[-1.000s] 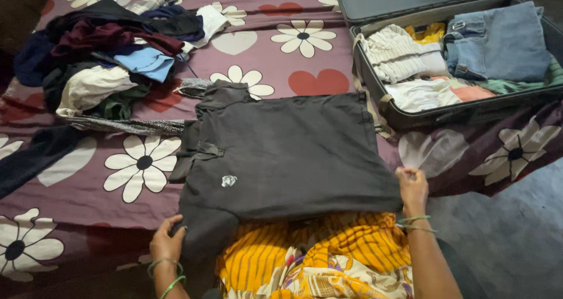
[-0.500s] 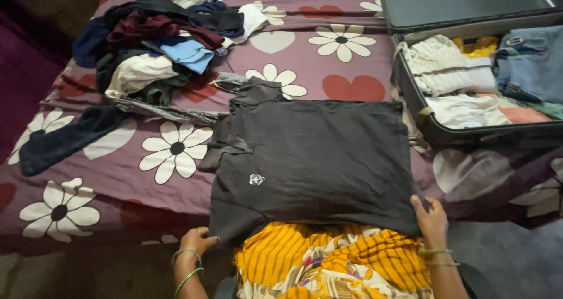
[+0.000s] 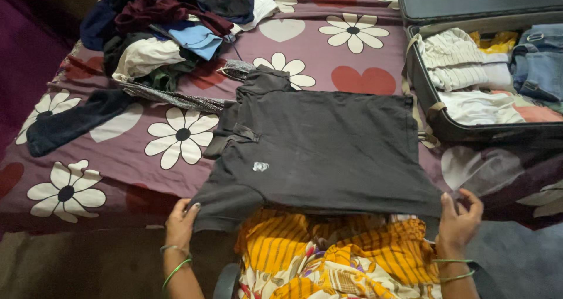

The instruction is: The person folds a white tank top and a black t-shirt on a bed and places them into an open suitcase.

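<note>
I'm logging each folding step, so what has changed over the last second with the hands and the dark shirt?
Both hands now pinch the near edge of the dark grey shirt: the left hand at its near-left corner, the right hand at its near-right corner, where half a second ago they lay beside or flat on it. The shirt stays spread on the flowered bedspread; the clothes pile and open suitcase look unchanged.

one dark shirt [image 3: 319, 149], one open suitcase [image 3: 431, 114], one clothes pile [image 3: 167, 32], two hands [image 3: 180, 224]
</note>
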